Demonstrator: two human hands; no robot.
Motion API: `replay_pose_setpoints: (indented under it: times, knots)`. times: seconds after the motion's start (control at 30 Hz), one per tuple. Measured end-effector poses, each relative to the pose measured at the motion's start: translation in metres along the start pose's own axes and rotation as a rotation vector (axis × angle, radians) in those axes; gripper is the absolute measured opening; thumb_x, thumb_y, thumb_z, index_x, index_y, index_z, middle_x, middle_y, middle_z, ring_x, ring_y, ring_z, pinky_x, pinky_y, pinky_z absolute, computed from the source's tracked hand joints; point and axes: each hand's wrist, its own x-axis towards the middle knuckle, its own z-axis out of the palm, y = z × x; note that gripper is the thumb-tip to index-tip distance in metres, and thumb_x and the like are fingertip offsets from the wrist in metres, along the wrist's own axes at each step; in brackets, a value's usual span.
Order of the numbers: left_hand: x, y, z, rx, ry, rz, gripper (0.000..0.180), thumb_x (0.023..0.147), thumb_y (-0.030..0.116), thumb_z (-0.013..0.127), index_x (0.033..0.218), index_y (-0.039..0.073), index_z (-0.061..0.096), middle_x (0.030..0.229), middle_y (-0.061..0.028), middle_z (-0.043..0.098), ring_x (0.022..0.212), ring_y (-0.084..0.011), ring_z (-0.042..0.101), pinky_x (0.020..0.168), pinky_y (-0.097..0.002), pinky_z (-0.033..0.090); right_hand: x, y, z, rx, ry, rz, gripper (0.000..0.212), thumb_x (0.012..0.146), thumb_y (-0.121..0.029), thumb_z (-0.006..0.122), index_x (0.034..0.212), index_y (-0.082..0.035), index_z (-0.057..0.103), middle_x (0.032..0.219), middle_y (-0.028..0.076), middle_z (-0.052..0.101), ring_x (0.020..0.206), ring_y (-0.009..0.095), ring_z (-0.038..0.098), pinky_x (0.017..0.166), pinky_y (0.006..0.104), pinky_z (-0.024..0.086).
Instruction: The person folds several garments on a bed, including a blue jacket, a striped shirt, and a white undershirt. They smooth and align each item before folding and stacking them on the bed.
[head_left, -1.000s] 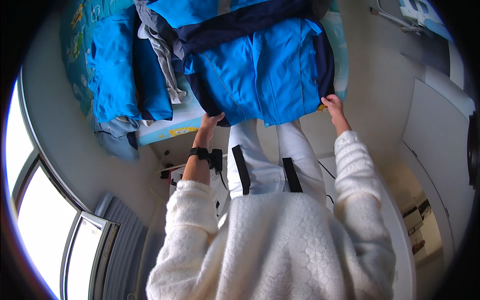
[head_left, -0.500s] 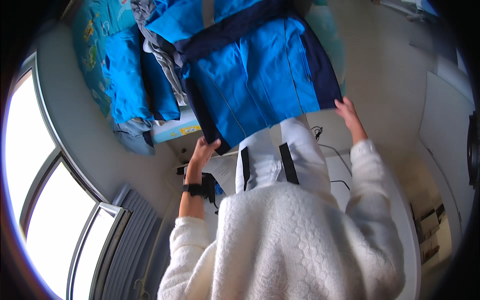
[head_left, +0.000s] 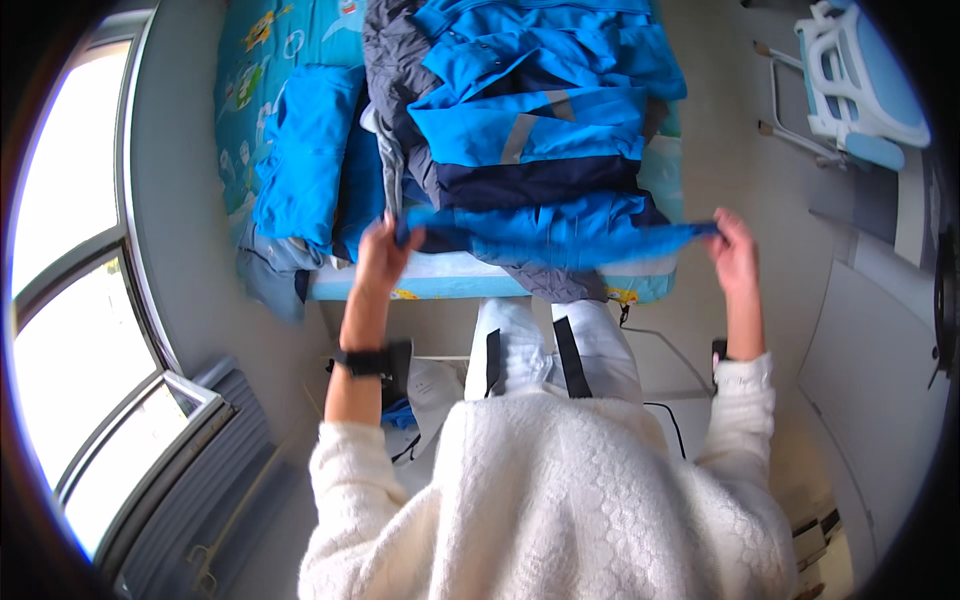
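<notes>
A blue jacket (head_left: 545,120) with navy panels and grey stripes lies across the bed, its lower edge raised toward me. My left hand (head_left: 382,255) is closed on the navy left corner of that edge. The right corner is pinched in my right hand (head_left: 733,240), out past the bed's side. Between my hands the cloth stretches in a narrow, motion-blurred band. Under and beside the jacket lies a crumpled grey garment (head_left: 397,85); part of some grey cloth also shows below the band at the bed's front.
A folded blue garment (head_left: 308,150) lies at the left on the patterned teal bedsheet (head_left: 240,130), with a grey-blue cloth (head_left: 270,270) hanging at the corner. A window (head_left: 75,190) is on the left. At far right stands a white and light-blue chair (head_left: 860,85). A black cable (head_left: 665,410) runs near my legs.
Both hands have moved away from me, still holding the jacket's lower corners. The hem, which hung over my knees, is now up over the bed's front edge, folding the lower part.
</notes>
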Motion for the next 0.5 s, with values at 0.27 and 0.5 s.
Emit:
replay_pose_setpoints:
  times: [0.27,0.5]
  knots:
    - [0.041,0.060,0.039,0.211,0.053,0.315,0.060,0.091,0.045,0.054,0.136,0.009,0.036,0.131,-0.0052,0.042,0.127,-0.0195,0.034,0.108,-0.0513,0.021,0.001,-0.054,0.131,-0.232,-0.487,-0.325,0.043,0.095,-0.022,0.048,0.133,-0.003,0.043,0.129,0.016,0.051,0.121,0.022,0.048,0.104,0.0353,0.037]
    - [-0.003,0.020,-0.121,0.093,0.546,0.033,0.065,0.082,0.034,0.071,0.131,0.003,0.042,0.127,-0.0089,0.048,0.126,-0.0234,0.039,0.100,-0.0442,0.033,-0.015,0.047,0.133,-0.590,-0.420,0.098,0.030,0.091,-0.022,0.056,0.115,-0.003,0.057,0.104,0.007,0.064,0.094,0.013,0.060,0.081,0.0251,0.047]
